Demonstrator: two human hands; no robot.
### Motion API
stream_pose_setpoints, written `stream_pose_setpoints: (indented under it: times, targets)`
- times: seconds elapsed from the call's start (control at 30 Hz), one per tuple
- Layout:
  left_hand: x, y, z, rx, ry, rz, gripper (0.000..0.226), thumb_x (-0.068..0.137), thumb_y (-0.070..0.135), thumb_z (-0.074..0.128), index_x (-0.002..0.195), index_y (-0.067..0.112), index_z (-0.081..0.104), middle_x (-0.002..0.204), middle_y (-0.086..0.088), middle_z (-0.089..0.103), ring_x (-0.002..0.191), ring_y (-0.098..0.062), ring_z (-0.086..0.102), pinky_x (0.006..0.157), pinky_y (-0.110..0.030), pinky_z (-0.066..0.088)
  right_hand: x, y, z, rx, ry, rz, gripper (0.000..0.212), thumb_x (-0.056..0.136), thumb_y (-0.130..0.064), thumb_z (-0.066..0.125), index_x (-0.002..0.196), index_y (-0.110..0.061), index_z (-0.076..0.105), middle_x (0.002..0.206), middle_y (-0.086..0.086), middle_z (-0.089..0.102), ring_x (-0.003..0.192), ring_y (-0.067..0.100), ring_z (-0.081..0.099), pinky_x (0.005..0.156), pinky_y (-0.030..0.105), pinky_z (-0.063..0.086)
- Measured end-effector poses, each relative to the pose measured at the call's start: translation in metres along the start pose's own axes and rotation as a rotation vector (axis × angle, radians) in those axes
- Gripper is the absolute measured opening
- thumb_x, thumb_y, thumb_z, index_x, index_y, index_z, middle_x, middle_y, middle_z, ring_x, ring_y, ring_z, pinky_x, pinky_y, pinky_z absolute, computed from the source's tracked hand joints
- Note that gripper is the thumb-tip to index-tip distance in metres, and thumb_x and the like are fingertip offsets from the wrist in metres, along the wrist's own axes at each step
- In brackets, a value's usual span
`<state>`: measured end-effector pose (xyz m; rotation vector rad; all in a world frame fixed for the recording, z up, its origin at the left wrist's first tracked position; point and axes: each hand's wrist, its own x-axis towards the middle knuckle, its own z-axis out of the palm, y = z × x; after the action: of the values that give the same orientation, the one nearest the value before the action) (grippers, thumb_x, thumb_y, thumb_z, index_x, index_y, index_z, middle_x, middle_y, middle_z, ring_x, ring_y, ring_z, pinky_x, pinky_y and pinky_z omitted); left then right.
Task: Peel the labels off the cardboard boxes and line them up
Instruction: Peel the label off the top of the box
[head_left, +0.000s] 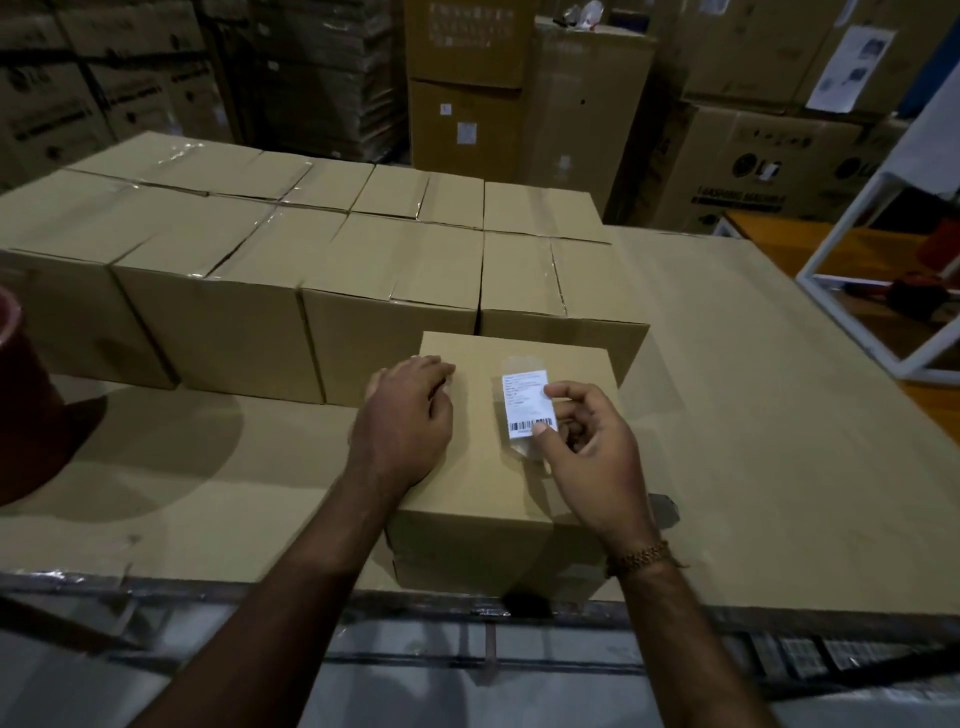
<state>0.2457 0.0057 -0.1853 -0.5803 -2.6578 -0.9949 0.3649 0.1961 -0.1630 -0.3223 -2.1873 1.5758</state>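
A small cardboard box (483, 483) stands at the near edge of the cardboard-covered table (753, 441). On its top lies a white barcode label (525, 402) under clear tape. My right hand (587, 447) pinches the label's right edge between thumb and forefinger. My left hand (410, 410) rests flat on the box top's left side, fingers curled at its far edge. Behind it, several plain cardboard boxes (291, 270) stand in two rows; I see no labels on their tops.
A dark red roll (26, 395) stands at the table's left edge. A white metal frame (852, 306) with an orange surface sits to the right. Large stacked cartons (753, 156) fill the background. A metal rail (467, 608) runs along the near edge.
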Motion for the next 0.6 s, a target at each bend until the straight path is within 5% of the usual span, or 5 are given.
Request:
stream_pose_setpoints:
  times: [0.2, 0.43, 0.6]
  targets:
    - [-0.011, 0.012, -0.017, 0.005, 0.295, 0.032, 0.035, 0.098, 0.017, 0.060, 0.133, 0.022, 0.067, 0.129, 0.005, 0.069, 0.117, -0.017, 0.061, 0.096, -0.040, 0.051, 0.002, 0.003, 0.001, 0.026, 0.012, -0.016, 0.020, 0.098, -0.003, 0.071, 0.108, -0.020, 0.074, 0.107, -0.006, 0.077, 0.098, 0.006, 0.076, 0.073, 0.024, 0.064]
    - [-0.036, -0.013, -0.047, 0.009, 0.403, -0.033, 0.034, 0.101, 0.020, 0.058, 0.134, 0.023, 0.066, 0.128, 0.008, 0.068, 0.115, -0.012, 0.059, 0.093, -0.038, 0.053, 0.005, -0.006, 0.014, -0.069, -0.009, -0.010, 0.015, 0.099, -0.010, 0.072, 0.098, -0.025, 0.077, 0.100, -0.008, 0.077, 0.096, 0.007, 0.074, 0.073, 0.023, 0.063]
    - [-0.051, -0.054, -0.098, 0.040, 0.439, -0.047, 0.035, 0.100, 0.017, 0.060, 0.133, 0.024, 0.065, 0.127, 0.009, 0.067, 0.115, -0.013, 0.058, 0.093, -0.038, 0.052, -0.002, -0.037, 0.065, -0.044, 0.047, -0.087, 0.017, 0.098, -0.006, 0.071, 0.102, -0.022, 0.073, 0.092, -0.004, 0.076, 0.086, 0.019, 0.074, 0.074, 0.043, 0.065]
